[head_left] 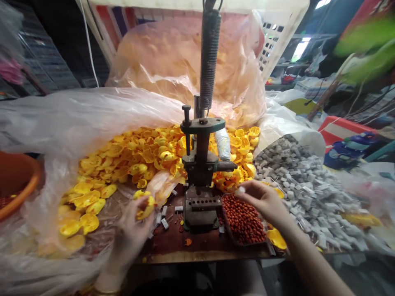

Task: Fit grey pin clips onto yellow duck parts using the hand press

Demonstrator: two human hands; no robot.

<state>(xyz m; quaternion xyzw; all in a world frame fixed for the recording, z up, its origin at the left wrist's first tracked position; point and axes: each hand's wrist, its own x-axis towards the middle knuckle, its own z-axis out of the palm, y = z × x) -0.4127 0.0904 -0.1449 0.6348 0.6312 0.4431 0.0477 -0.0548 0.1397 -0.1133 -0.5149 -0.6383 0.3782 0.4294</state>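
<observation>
1. The left hand [135,220] has its thumb and fingers closed around a yellow shell [144,204], held up just left of the press [202,172]; whether it's one piece or two together, I can't tell from here.
2. The right hand [265,199] pinches a small pale piece [240,190] between thumb and fingertips, above the far edge of the tray [250,245]. The gap is nearly closed, only as wide as the piece; its exact shape is hidden.
3. I'd judge the shell to be light, thin and fairly stiff, a bit slippery on its smooth outside, and likely to crack or dent if squeezed hard. The rim looks the best place to hold it, with a loose thumb-and-finger grip.
4. The pale piece looks light and hard, easy to drop because it's so small; opposite sides suit a fingertip pinch.
5. Counting up: one press, one coil spring [210,57] above it, one tray, one orange tub [33,174] away to the left.
6. Roughly half a dozen loose grey-white blocks [164,223] lie on the bench [168,251] left of the press.
7. The heaped yellow shells [123,152], the reddish bits [243,220] filling the tray and the grey-white pile [296,176] at right are beyond counting.
</observation>
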